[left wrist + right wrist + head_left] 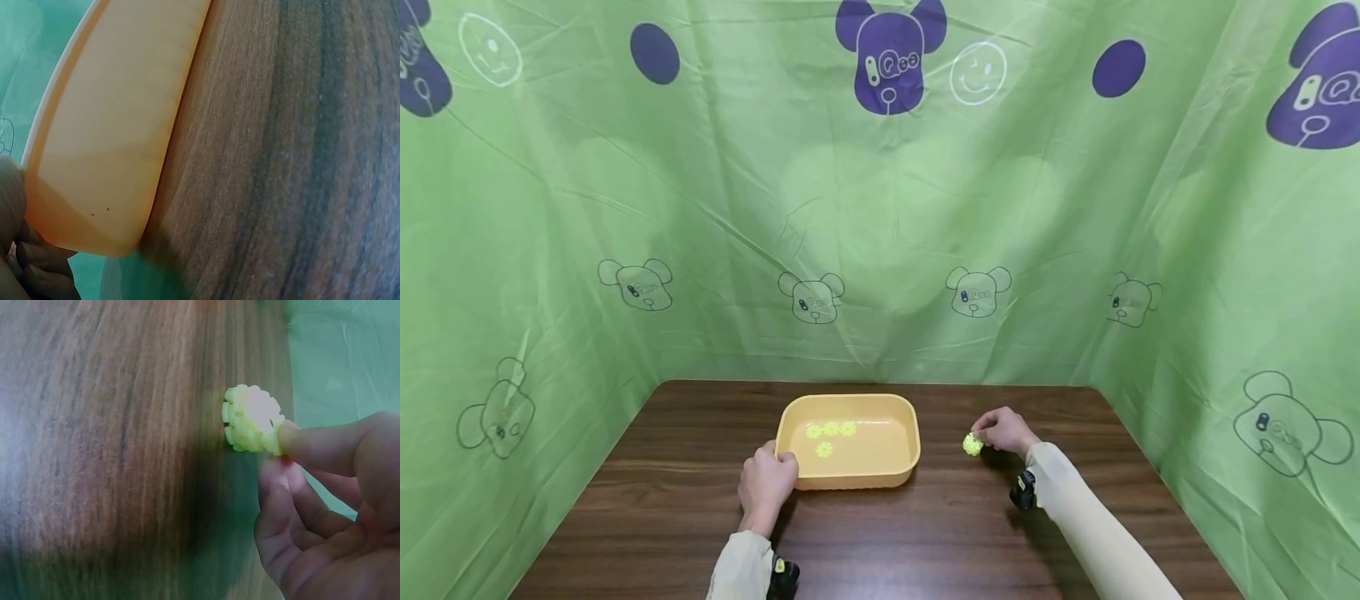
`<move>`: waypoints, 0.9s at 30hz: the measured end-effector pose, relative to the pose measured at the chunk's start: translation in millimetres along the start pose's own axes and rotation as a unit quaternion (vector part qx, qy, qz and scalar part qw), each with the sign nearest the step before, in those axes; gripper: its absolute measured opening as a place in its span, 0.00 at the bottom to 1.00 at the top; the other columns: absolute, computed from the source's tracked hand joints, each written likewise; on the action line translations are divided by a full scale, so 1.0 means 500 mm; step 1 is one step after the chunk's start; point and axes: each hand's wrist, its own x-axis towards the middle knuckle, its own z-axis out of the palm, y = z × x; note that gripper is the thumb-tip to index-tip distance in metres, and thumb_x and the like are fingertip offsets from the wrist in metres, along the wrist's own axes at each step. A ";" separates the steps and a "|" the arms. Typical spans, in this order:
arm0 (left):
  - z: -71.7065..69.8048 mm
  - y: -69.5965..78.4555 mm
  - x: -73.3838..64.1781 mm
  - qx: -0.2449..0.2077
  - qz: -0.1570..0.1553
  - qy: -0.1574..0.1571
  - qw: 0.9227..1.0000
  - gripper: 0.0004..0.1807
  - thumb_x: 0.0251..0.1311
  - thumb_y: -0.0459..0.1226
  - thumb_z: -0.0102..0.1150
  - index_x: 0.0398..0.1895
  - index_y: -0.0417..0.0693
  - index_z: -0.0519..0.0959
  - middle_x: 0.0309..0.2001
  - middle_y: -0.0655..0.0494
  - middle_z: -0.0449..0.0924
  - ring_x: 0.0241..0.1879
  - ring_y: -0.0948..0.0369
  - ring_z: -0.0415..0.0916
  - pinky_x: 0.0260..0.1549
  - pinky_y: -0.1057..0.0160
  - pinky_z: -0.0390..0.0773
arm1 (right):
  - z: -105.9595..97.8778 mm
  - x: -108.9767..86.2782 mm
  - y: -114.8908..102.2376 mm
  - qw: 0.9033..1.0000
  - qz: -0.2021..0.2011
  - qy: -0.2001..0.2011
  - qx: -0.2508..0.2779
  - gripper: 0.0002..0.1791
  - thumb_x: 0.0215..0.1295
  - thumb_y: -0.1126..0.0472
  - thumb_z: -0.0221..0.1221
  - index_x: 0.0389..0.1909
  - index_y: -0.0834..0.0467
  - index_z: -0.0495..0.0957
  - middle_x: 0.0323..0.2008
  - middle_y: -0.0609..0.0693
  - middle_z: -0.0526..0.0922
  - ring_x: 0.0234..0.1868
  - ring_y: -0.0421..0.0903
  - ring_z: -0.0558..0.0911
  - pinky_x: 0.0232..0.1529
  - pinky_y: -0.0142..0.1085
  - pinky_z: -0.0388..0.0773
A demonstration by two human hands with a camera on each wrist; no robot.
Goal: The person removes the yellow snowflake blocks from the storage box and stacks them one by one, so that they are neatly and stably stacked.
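A yellow plastic basin rests on the wooden table, with several yellow-green flower-shaped pieces lying flat inside it. My left hand grips the basin's rim near its front left corner, thumb on top. In the left wrist view, fingers curl beneath the rim of the basin's wall. To the right of the basin, my right hand pinches a small rounded cluster of joined yellow-green flower-shaped pieces between thumb and fingertips. It is held over the table, apart from the basin.
Dark brown wood grain covers the tabletop. Green curtains printed with bear heads hang behind the table and along both sides. A small black device sits at the right wrist, and another at the left.
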 end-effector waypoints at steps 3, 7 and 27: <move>0.001 0.000 0.001 0.001 0.002 0.001 1.000 0.16 0.58 0.39 0.49 0.41 0.43 0.84 0.37 0.35 0.85 0.33 0.40 0.81 0.26 0.44 0.73 | 0.003 0.002 0.007 1.000 -0.019 0.008 -0.019 0.03 0.61 0.64 0.66 0.33 0.60 0.87 0.26 0.47 0.84 0.27 0.40 0.76 0.29 0.33 0.73; 0.002 -0.001 0.002 0.000 0.003 0.002 1.000 0.17 0.58 0.40 0.49 0.42 0.44 0.84 0.37 0.35 0.85 0.33 0.40 0.81 0.26 0.43 0.74 | 0.007 0.004 0.009 0.999 -0.033 0.017 -0.038 0.03 0.60 0.63 0.66 0.32 0.58 0.87 0.30 0.48 0.87 0.31 0.41 0.76 0.34 0.35 0.72; 0.001 0.001 0.007 -0.003 -0.002 0.003 1.000 0.15 0.59 0.40 0.49 0.39 0.44 0.84 0.34 0.38 0.84 0.30 0.43 0.80 0.25 0.47 0.73 | 0.012 -0.010 -0.014 0.997 -0.017 0.017 -0.074 0.06 0.63 0.61 0.65 0.35 0.59 0.87 0.33 0.49 0.87 0.35 0.43 0.78 0.39 0.37 0.74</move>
